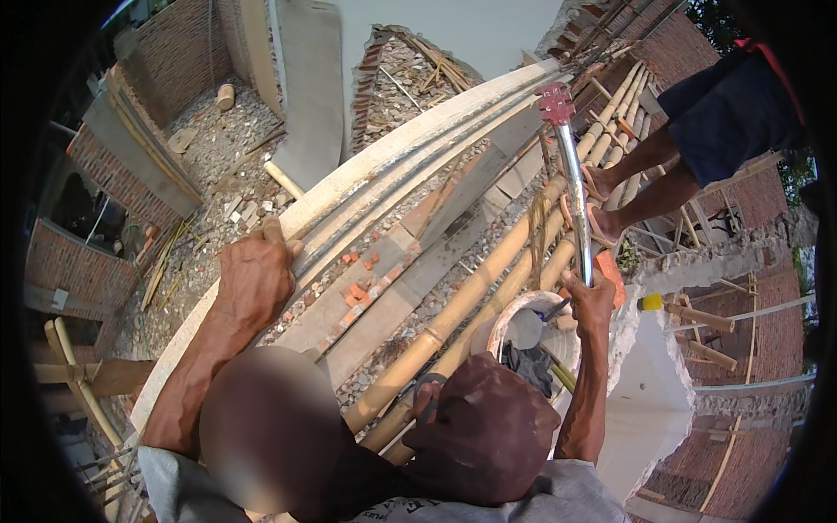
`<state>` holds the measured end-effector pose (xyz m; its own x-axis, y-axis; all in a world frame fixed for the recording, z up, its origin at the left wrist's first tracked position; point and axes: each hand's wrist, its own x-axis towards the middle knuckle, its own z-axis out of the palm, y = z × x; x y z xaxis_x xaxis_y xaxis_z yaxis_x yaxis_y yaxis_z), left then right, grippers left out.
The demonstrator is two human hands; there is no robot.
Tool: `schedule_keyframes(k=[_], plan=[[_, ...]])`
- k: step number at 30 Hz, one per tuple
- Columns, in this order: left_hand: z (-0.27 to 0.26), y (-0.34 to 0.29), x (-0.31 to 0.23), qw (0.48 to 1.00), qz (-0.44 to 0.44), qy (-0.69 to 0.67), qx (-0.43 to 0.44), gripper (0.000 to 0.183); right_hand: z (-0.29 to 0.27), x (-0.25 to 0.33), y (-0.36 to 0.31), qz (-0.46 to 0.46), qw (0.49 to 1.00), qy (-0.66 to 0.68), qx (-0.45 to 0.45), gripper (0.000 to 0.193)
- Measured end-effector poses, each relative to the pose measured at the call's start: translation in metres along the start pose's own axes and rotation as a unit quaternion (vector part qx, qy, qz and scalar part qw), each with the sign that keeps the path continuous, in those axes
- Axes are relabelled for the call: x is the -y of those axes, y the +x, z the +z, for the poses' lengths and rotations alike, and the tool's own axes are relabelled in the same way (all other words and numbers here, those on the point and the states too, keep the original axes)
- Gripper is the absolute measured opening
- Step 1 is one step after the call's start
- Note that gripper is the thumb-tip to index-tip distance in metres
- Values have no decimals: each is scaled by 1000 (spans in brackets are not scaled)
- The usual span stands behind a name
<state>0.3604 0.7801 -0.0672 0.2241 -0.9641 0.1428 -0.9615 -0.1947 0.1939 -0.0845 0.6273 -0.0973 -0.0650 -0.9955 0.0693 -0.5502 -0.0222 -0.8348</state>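
My left hand (255, 272) is closed over the near edge of a long cream moulding (418, 122). The moulding has dark grooves along its side and runs from the lower left to the far right, appearing curved in the wide view. My right hand (589, 301) is wrapped round the lower end of a hammer (573, 174) with a shiny metal handle. Its blocky dark red head (556, 103) points up and away, close to the far part of the moulding. Below my right hand stands a white bucket (499, 327) with dark material inside.
Bamboo poles (488, 288) form a platform beneath me, where another person's bare legs (645, 174) stand at the right. An orange brick (609, 277) lies beside the bucket. A broken white wall edge (654, 383) is at lower right. Rubble (253, 187) covers the ground far below left.
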Motion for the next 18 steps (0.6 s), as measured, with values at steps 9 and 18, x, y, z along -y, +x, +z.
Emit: schedule_keyframes(k=[9,18], plan=[[7,-3,2,999,25,12,-40,26,6,3,47,-22,982,-189,-5,41],[12,-10,-1,988,62,96,-101,12,8,-2,71,-31,959,-281,-15,45]])
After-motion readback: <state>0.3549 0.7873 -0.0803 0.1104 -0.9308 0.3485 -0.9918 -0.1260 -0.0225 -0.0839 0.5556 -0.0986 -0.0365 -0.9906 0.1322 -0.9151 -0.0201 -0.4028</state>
